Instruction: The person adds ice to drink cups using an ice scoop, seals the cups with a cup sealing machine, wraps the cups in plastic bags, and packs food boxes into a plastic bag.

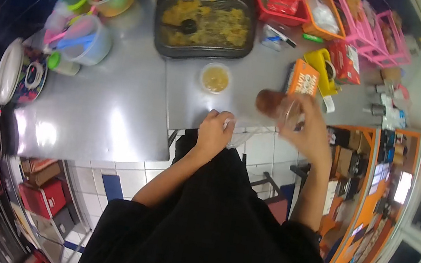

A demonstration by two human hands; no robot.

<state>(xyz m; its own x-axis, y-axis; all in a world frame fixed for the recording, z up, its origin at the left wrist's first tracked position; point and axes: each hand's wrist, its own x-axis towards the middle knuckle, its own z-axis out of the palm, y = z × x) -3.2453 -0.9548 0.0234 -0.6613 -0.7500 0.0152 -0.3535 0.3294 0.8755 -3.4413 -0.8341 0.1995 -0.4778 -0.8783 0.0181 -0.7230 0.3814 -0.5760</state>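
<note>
Black shirt [216, 231] in the foreground, a person works at a steel counter [120, 73], the right hand [302, 125] closed around a clear container [290, 114], a blurred reddish-brown mass showing at its end; whether that lies inside cannot be told. At the counter's edge, the left hand [216, 132] has its fingers curled on clear plastic [240, 138] that hangs beside it. Just beyond the left grip, untouched, sits a small round cup [215, 78]; its filling looks done, yellow food inside, though no lid can be made out and the plastic lies apart from it. Farther out, past the cup, a black tray [206, 54] appears far from used up, food remaining in both compartments. An orange box [304, 77] stands just past the right grip, with a yellow tape dispenser [322, 71] behind.
</note>
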